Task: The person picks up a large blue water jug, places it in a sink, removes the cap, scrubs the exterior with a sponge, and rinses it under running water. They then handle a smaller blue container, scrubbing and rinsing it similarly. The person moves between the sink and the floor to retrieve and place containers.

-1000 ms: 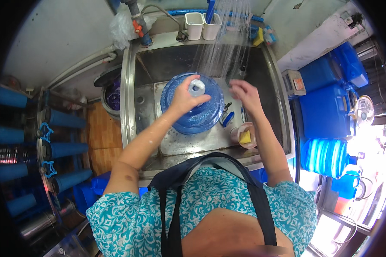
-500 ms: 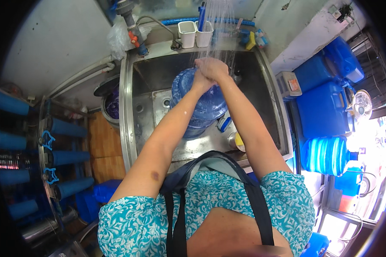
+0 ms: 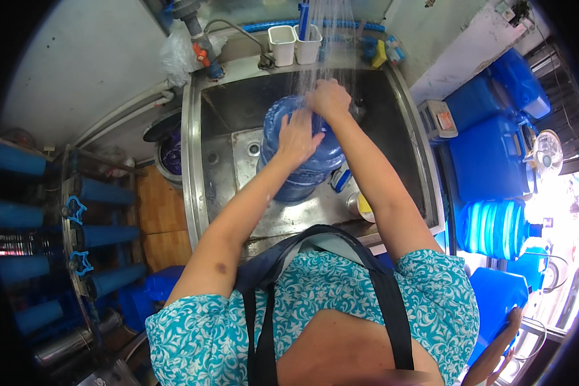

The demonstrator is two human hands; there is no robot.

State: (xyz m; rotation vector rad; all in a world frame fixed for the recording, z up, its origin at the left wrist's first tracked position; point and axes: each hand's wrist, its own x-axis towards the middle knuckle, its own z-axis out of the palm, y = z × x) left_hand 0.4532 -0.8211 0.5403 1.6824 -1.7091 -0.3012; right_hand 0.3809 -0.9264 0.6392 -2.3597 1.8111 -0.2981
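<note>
A large translucent blue water jug (image 3: 289, 174) stands in the steel sink (image 3: 195, 154), under a shower of falling water. My left hand (image 3: 297, 138) lies open over the jug's top, fingers stretched forward and thumb apart. Just beyond it, my right hand (image 3: 330, 100) is over the jug's far right side with its fingers curled. Falling water and the hand itself hide what those fingers hold, if anything. Beside the jug's right side lies a blue-and-white brush (image 3: 341, 180), and nearer to me is a round container with something yellow (image 3: 365, 204) in it.
White cups (image 3: 282, 46) and a yellow sponge (image 3: 379, 55) sit on the back ledge, right of a pipe with a red valve (image 3: 201, 55). Blue containers (image 3: 486, 157) line the right. Another person's arm (image 3: 500, 344) is by a blue container at lower right. A rack (image 3: 71, 219) stands left.
My hands were together over the jug; now they are apart, the left drawn back nearer me and spread. Another person's arm and a blue container have come into view at lower right.
</note>
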